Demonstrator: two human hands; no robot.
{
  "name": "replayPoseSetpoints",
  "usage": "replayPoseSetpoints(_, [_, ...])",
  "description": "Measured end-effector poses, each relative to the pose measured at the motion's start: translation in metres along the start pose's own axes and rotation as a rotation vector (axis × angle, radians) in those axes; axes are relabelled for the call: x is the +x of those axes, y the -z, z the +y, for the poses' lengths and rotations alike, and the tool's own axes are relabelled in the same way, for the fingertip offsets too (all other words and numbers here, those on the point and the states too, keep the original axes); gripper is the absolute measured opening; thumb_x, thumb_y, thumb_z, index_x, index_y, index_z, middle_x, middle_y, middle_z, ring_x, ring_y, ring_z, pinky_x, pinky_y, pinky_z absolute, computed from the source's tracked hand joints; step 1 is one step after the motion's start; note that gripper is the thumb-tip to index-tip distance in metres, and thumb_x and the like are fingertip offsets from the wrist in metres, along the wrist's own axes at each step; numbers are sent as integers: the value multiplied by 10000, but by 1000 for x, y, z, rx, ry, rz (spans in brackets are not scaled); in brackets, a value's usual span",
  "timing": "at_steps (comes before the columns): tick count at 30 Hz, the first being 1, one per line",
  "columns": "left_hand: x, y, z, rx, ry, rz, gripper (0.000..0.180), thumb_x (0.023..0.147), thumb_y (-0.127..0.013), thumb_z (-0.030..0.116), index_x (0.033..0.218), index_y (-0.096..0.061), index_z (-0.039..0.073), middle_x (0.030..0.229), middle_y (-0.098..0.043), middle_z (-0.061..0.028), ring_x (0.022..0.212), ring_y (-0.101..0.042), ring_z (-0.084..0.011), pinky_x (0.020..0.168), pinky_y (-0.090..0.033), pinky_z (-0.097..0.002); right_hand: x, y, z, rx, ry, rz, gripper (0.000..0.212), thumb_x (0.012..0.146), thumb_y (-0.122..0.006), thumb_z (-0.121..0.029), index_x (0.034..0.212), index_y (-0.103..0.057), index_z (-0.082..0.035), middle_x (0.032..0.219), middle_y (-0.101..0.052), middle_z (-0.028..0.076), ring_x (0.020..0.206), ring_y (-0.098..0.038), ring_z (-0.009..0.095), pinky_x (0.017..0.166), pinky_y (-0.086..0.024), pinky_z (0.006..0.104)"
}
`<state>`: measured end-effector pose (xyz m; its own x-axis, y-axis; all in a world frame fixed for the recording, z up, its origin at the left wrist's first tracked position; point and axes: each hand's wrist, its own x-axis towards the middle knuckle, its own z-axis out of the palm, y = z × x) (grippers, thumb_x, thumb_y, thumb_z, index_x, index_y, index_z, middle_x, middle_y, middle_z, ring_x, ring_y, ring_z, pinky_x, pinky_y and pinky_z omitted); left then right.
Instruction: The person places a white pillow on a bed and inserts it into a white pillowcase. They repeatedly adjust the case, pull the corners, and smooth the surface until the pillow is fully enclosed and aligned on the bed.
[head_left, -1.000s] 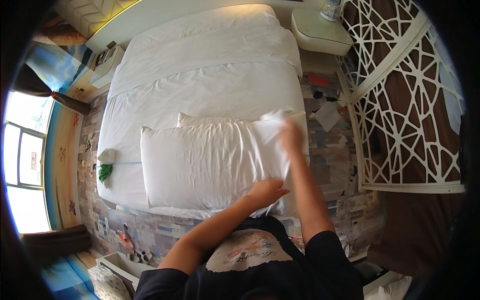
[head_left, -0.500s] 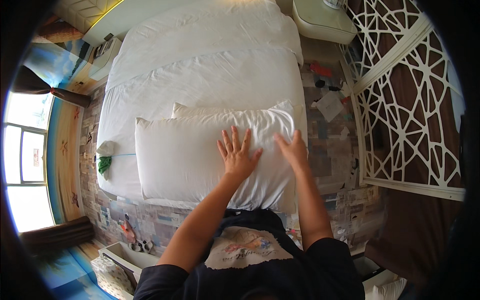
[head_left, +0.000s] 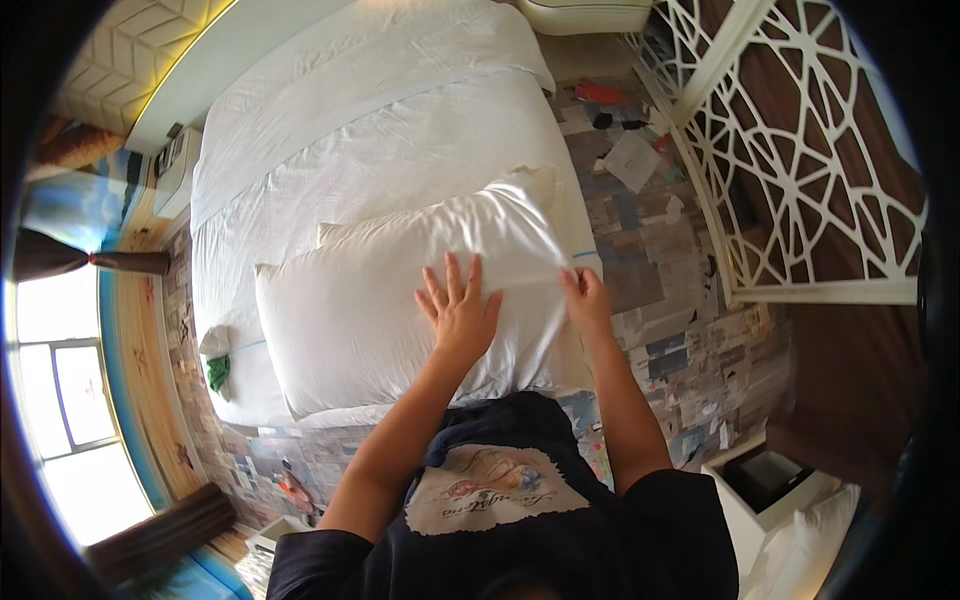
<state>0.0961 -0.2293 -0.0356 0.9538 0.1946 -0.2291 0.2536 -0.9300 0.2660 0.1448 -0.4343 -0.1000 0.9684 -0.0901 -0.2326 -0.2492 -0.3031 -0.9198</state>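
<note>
A plump white pillow [head_left: 345, 315] lies crosswise on the near end of the bed. My left hand [head_left: 460, 315] rests flat on its middle, fingers spread. At the pillow's right end, my right hand [head_left: 588, 302] is closed, its fingers pinching the white pillowcase fabric, which is drawn into creases toward it. Another white pillow [head_left: 338, 230] lies underneath, with only its far edge showing. Both are on a bed [head_left: 300, 165] covered in white sheets.
A green and white cloth bundle [head_left: 216, 362] sits at the bed's left edge. Papers [head_left: 633, 162] and a red item [head_left: 600, 92] lie on the patterned floor to the right, beside a white lattice screen [head_left: 800, 180]. An open white drawer [head_left: 765, 480] stands at lower right.
My right hand has closed from open fingers onto the pillowcase at the right end. The left hand stays spread on the pillow. The whole view has tilted and shifted.
</note>
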Motion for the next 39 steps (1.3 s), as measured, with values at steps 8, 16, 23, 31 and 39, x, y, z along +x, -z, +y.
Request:
replayPoseSetpoints(8, [2,-24,-44,-125,-108,-46,692,1030,-483,461,1626,-206,243,1706,-18,-126,1534,83,-473,1177,36,-678,-120,5,85,112,-173,-227,288,937,-738,-297,875,-626,-39,689,-577,-13,637,-525,73,571,-429,272])
replayPoseSetpoints(16, [-19,-7,-39,-57,-308,33,650,988,-556,462,1536,-416,143,1675,-127,-206,1530,-32,-485,1186,-48,-675,-103,67,54,85,-83,284,347,1000,-662,-312,774,-578,-63,630,-399,-63,592,-324,64,541,-289,276])
replayPoseSetpoints(23, [-73,-45,-56,-86,-225,6,827,940,-597,532,1625,-220,263,1692,17,-198,1512,97,-531,1120,17,-766,-127,31,53,213,-176,238,389,962,-704,-409,987,-555,-50,853,-481,-6,801,-454,101,724,-390,285])
replayPoseSetpoints(31, [-74,-72,-50,-152,-309,109,837,926,-624,528,1622,-232,278,1694,-6,-186,1532,58,-489,1162,-9,-714,-116,21,30,133,-320,23,526,908,-765,-365,1192,-617,53,1055,-683,123,944,-637,193,813,-500,346])
replayPoseSetpoints(39, [-21,-44,-10,-191,-193,346,779,928,-655,445,1588,-326,193,1671,-123,-221,1531,-95,-468,1201,-79,-633,-32,54,77,-216,-178,-178,493,891,-748,-261,1274,-575,-3,1082,-674,128,963,-652,223,823,-522,363])
